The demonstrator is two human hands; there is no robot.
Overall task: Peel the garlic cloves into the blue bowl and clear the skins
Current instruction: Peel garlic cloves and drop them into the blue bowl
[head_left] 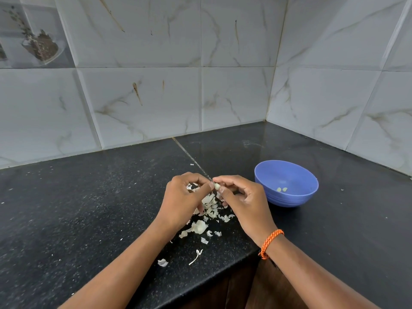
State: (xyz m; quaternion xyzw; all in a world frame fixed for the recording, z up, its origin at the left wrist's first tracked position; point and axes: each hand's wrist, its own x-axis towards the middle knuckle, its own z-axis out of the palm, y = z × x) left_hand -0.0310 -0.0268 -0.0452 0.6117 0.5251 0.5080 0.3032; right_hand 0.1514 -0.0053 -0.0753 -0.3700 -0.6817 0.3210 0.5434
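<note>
Loose skins [209, 210] litter the counter [89, 197], uncleared. Right hand [243, 197] and left hand [182, 197] both pinch one clove [217, 186]. Bowl [287, 197] holds few peeled cloves [281, 189]; most work remains.

Garlic clove [217, 186] is mostly covered by the fingertips of the left hand [186, 198] and right hand [242, 200]; only a small pale patch is seen, so how much skin remains on it cannot be told. Part of the garlic skins [210, 208] pile is hidden under both hands. Pieces inside the blue bowl [287, 198] are too small to count with certainty; two or three are made out. Both forearms are cut off by the bottom edge. Picture tile [33, 39] at upper left is cropped by the left edge, its subject blurred. Countertop [78, 208] is cut off left and right.
</note>
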